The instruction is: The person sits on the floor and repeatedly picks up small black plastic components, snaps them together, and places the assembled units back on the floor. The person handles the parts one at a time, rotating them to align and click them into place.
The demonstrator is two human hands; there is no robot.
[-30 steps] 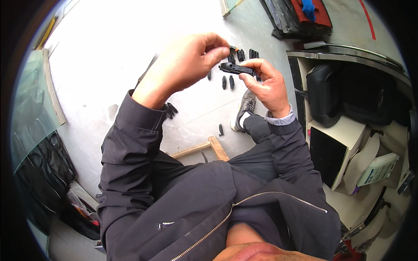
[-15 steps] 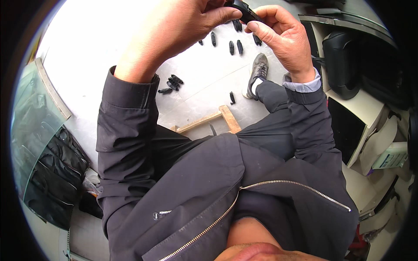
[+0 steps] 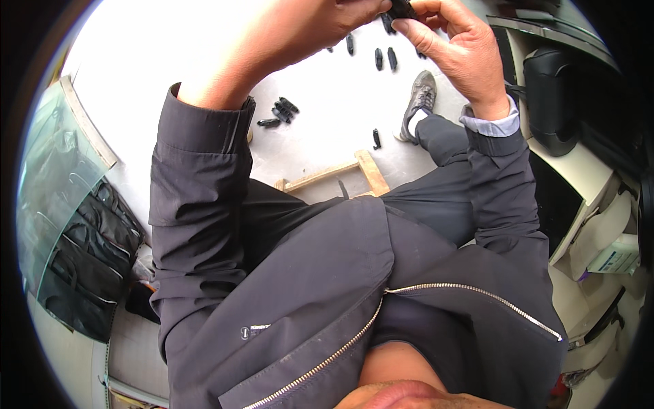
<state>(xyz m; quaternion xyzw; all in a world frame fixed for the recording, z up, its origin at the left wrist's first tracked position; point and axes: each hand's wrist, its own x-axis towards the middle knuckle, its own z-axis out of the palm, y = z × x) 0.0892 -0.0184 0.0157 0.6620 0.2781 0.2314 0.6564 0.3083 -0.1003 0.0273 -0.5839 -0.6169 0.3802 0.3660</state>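
At the top edge of the head view, both hands hold a small glossy black part (image 3: 401,9), whose upper portion is cut off. My left hand (image 3: 310,31) reaches in from the left with its thumb against the part; its other fingers are mostly out of view. From the other side, my right hand (image 3: 460,51) pinches the part between thumb and fingers. On the pale floor below lie similar black pieces: a small cluster (image 3: 283,111) at the left, a single piece (image 3: 376,139) nearer me, and several scattered ones, such as the piece (image 3: 392,58) below the held part.
A wooden frame (image 3: 372,172) is between my legs, close to my shoe (image 3: 420,95). To the right stand a black padded case (image 3: 550,102) and pale shelving (image 3: 579,170). A glass panel (image 3: 61,163) and black bags (image 3: 92,252) are at the left.
Both hands and the black part have shifted up and slightly right in view, so the part is more cut off. The floor pieces also shift up and right, as the view moves.
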